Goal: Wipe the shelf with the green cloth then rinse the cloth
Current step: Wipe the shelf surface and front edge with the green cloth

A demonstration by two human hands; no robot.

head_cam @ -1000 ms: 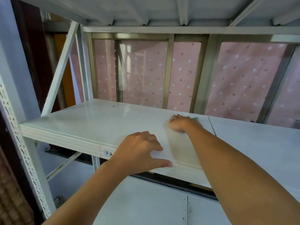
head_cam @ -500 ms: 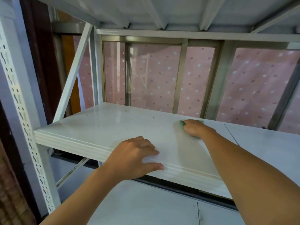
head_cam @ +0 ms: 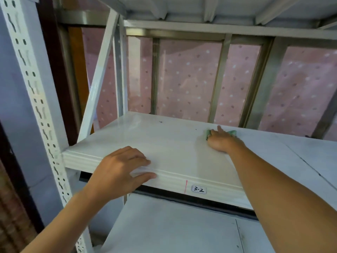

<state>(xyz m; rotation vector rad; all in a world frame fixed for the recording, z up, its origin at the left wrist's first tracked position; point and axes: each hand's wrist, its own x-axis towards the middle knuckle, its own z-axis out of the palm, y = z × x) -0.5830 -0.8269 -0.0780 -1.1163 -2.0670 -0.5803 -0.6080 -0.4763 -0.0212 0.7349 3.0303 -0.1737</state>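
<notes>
The right hand is reaching deep across the white shelf board and bears down on the green cloth, which lies near the back edge and shows as a tuft on either side of the knuckles. The fingers seem to be bunched over the cloth with one finger pointing toward the rear, though their undersides are hidden, so how tightly they hold it is only a guess. The left hand rests on the front lip with its fingers loosely bent on top and its thumb laid along the moulded edge. It looks like a brace for the long reach rather than a clamp.

Wiping is in hand and the rinse is not yet begun.

Bare board runs leftward to the corner by the diagonal brace, and a few dark specks sit there near the back. The window frame stands close behind the cloth, so strokes have little room rearward. To the right a seam divides this board from the next (a likely place for grit to lodge). The label "3-2" sits on the front face, between the two arms.
</notes>
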